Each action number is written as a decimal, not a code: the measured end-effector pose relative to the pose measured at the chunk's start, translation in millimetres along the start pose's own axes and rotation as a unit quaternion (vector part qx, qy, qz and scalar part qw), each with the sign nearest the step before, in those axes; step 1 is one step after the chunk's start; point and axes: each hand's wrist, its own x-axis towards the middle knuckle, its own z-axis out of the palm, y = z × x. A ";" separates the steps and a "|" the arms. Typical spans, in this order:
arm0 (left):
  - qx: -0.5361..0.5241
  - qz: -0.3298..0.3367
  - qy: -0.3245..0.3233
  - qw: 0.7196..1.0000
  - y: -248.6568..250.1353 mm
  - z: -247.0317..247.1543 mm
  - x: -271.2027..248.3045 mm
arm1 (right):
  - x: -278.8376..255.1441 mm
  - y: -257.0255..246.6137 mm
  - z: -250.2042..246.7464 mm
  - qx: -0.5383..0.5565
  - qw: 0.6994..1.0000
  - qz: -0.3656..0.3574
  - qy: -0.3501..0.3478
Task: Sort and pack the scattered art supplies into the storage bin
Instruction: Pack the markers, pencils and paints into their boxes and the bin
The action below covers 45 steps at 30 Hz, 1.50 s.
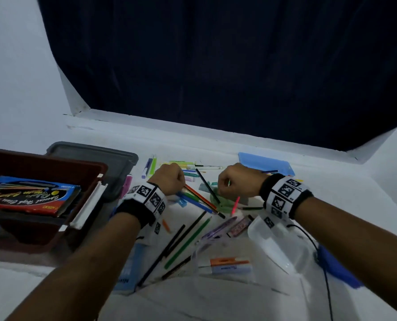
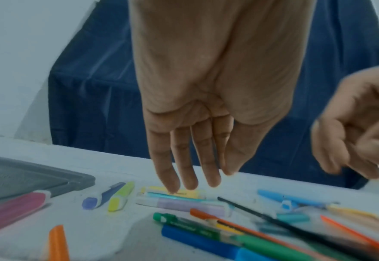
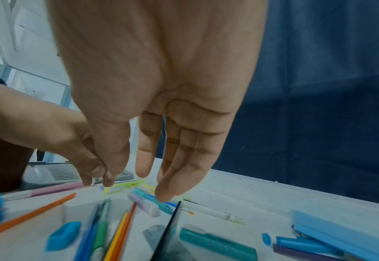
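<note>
Pens, pencils and highlighters lie scattered on the white table (image 1: 239,144). My left hand (image 1: 169,178) hangs over them with straight fingers. In the left wrist view this left hand (image 2: 201,180) touches a yellow highlighter (image 2: 190,193) with its fingertips and holds nothing. My right hand (image 1: 236,181) hovers just right of it, above a black pencil (image 1: 207,186). Its fingers are straight too, and the right hand (image 3: 137,185) has one fingertip close to a teal pen (image 3: 148,196). The red-brown storage bin (image 1: 54,162) stands at the left with a box of pastels (image 1: 28,195) inside.
A grey lid (image 1: 100,156) lies behind the bin. A blue case (image 1: 266,162) sits at the back right. Clear plastic bags (image 1: 273,246), an orange-and-white eraser (image 1: 229,265) and a long green pencil (image 1: 188,242) lie nearer me. A dark curtain hangs beyond the table.
</note>
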 end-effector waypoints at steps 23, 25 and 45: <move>0.257 -0.119 0.009 0.959 -36.4 21.1 100.0 | 227.2 43.1 21.0 0.023 1.000 -0.002 -0.009; 0.266 -0.117 0.001 0.957 -34.3 21.1 101.7 | 227.6 42.0 24.2 0.019 1.000 -0.002 -0.010; 0.228 -0.069 -0.003 0.971 -23.9 11.1 78.3 | -15.3 48.0 38.9 0.270 0.935 0.081 0.216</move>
